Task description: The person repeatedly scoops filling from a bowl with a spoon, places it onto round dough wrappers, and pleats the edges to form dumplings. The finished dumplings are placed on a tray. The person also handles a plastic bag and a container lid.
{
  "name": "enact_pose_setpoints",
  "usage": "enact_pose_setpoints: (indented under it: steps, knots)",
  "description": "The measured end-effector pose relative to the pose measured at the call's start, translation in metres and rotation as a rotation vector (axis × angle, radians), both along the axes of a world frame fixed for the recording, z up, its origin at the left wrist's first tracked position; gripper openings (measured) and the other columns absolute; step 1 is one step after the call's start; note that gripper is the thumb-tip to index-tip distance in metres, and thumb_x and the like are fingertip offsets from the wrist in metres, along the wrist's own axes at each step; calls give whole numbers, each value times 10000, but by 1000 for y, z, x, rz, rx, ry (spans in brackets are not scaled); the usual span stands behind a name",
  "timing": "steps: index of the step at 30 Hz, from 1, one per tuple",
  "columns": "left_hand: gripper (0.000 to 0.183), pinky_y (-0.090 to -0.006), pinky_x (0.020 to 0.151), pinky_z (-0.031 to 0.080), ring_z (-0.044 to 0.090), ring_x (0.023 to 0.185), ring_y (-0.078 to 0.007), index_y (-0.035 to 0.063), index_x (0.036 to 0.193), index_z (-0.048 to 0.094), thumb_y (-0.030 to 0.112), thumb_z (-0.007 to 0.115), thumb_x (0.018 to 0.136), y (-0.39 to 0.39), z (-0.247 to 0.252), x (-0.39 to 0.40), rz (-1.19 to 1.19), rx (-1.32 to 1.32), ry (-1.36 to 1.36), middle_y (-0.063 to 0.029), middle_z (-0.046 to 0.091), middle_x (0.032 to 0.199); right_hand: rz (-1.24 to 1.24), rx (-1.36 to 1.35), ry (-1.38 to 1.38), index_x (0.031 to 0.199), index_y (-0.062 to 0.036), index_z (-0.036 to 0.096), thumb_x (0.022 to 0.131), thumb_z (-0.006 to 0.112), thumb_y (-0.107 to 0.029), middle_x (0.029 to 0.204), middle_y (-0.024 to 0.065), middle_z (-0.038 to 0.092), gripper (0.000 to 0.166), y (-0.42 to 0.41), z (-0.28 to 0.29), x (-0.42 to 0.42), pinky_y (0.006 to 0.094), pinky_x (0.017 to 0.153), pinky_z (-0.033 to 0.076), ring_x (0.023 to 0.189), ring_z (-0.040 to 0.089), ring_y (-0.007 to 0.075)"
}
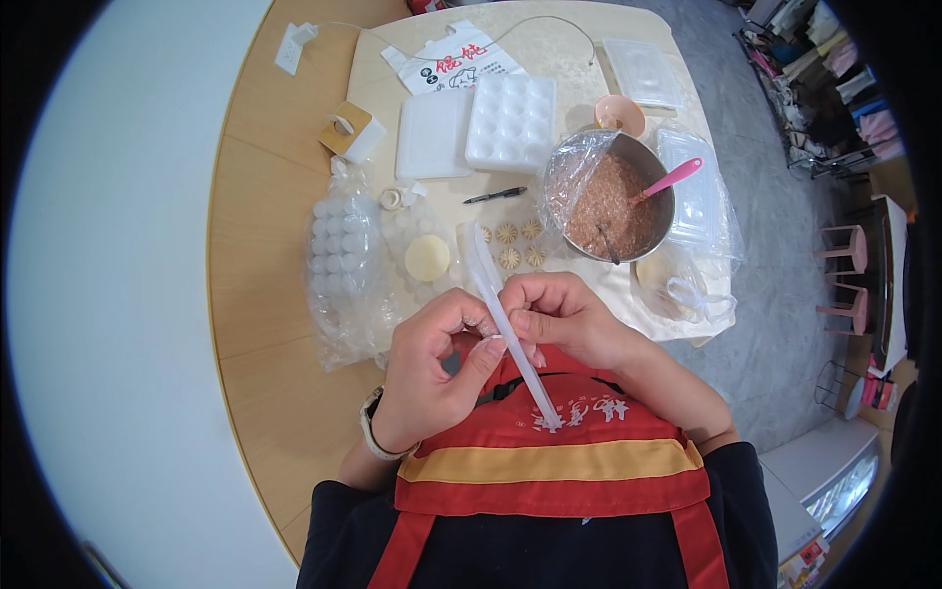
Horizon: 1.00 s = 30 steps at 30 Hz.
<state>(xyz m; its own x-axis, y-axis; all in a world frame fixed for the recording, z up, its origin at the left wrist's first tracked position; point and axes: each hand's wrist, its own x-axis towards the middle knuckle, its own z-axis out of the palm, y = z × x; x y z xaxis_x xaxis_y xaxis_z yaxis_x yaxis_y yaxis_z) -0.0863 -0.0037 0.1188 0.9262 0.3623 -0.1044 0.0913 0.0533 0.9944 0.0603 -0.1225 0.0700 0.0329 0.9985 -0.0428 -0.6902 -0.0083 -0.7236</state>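
Observation:
Between my left hand (441,357) and my right hand (563,316) is a thin translucent plastic tray or lid (511,327), seen nearly edge-on and slanting towards the apron. Both hands pinch its sides with thumb and fingers, and white powder dusts the left fingers. Just beyond it, small pleated dumplings (509,258) sit in rows, partly hidden by the plastic and my right hand. To their left, pale round dough wrappers (427,258) rest on a clear moulded tray (401,224). A steel bowl (664,213) of minced filling (600,199) stands farther right, partly covered with plastic film.
A pink-handled spatula (670,180) and a metal utensil (609,247) stick out of the filling. Bagged moulded trays (342,243) lie at left. Behind are a white moulded tray (511,121), a pen (494,196), a tissue box (353,132) and a pink bowl (620,114).

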Motion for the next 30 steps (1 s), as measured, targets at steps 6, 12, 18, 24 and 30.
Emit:
enact_pose_setpoints:
  steps: [6, 12, 18, 24, 30]
  knots:
    - [48, -250, 725, 508, 592, 811, -104, -29, 889, 526, -43, 571, 886, 1, -1, -3, 7, 1, -10, -71, 573, 885, -7, 13, -45, 886, -37, 558, 983, 535, -154, 724, -16, 516, 154, 0, 3, -2, 217, 568, 404, 636, 484, 57]
    - [46, -254, 728, 512, 612, 825, -124, -34, 887, 532, -37, 578, 884, 0, 7, -2, 5, 2, -7, -80, 575, 892, 13, 44, 3, 879, -35, 563, 975, 544, -147, 733, -8, 541, 148, 1, 5, 0, 209, 550, 413, 621, 506, 57]
    - [60, -260, 710, 512, 600, 784, -132, -27, 890, 541, -56, 583, 859, -2, 0, -4, 19, 83, 16, -87, 572, 882, -35, -92, -205, 882, -13, 569, 901, 559, -41, 724, 0, 564, 35, -1, 22, 0, 216, 559, 442, 638, 547, 61]
    - [88, -270, 684, 508, 594, 743, -172, -18, 879, 548, -64, 602, 827, -3, -6, -6, 6, 175, 67, -101, 568, 866, -128, -163, -844, 819, 10, 593, 802, 582, 44, 720, 18, 606, 40, -4, 57, 5, 220, 583, 470, 649, 583, 95]
    - [160, -314, 635, 500, 585, 765, -224, 19, 889, 605, -6, 698, 762, 1, -3, 1, 53, 883, -177, -78, 581, 917, -119, -220, -698, 795, 21, 600, 793, 583, 59, 721, 29, 622, 41, -4, 38, 7, 232, 594, 477, 659, 590, 91]
